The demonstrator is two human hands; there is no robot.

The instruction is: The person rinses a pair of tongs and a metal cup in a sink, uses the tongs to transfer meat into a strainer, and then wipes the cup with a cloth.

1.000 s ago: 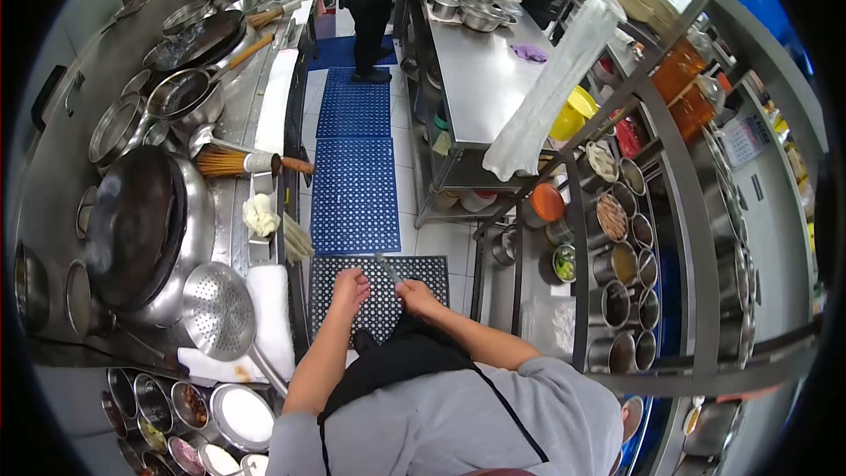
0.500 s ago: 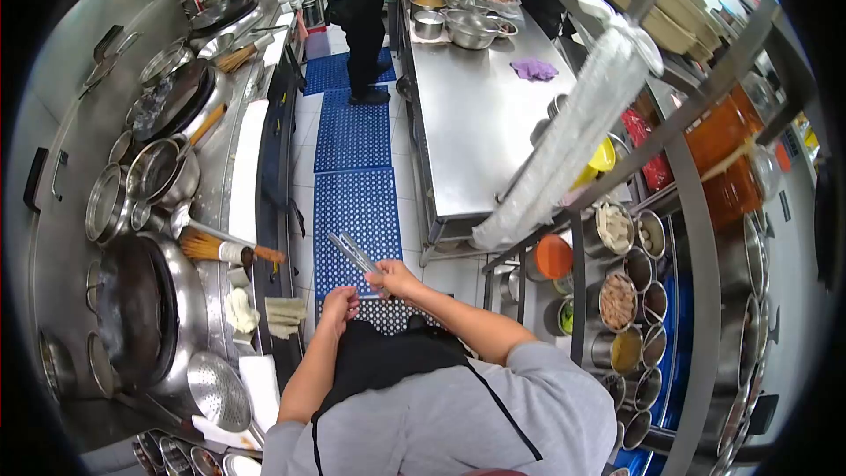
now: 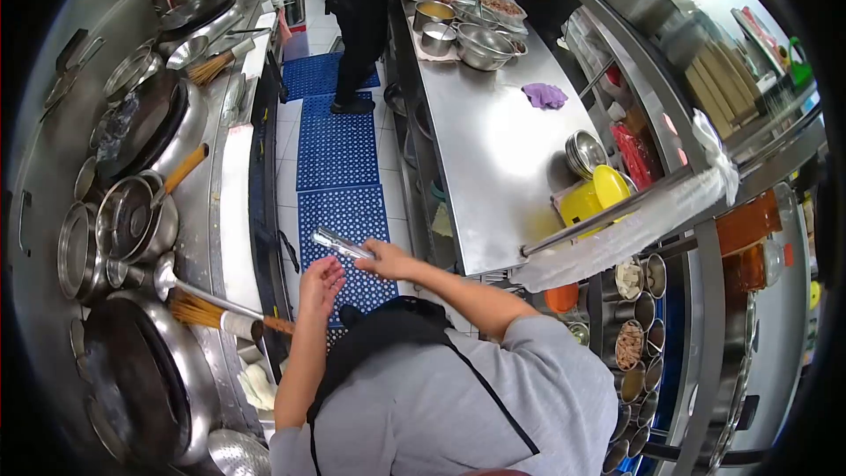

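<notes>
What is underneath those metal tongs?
Below the tongs, gripped in the right hand, lies a blue floor mat full of holes. The parts directly behind the tongs and hand are covered and cannot be seen.

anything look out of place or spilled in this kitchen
The crumpled purple cloth looks slightly out of place, lying loose on the shiny stainless-steel table, apart from the round metal bowls. No spill stands out.
</notes>
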